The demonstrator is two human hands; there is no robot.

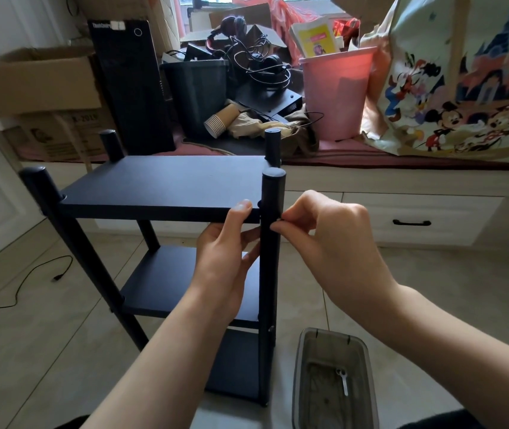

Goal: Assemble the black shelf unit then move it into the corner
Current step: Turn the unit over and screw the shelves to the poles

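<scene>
The black shelf unit (160, 184) stands upright on the tiled floor with three boards and round posts at its corners. My left hand (225, 252) grips the front edge of the top board, thumb on top and fingers beneath, right beside the front right post (270, 274). My right hand (324, 239) pinches a small dark fastener against the right side of that post at the top board's level. The fastener is mostly hidden by my fingertips.
A clear plastic box (301, 382) holding a small white tool (343, 382) sits on the floor at the lower right. Behind the shelf is a window seat with drawers (417, 218), piled with boxes, bins and bags. A black cable (30, 280) lies on the floor at left.
</scene>
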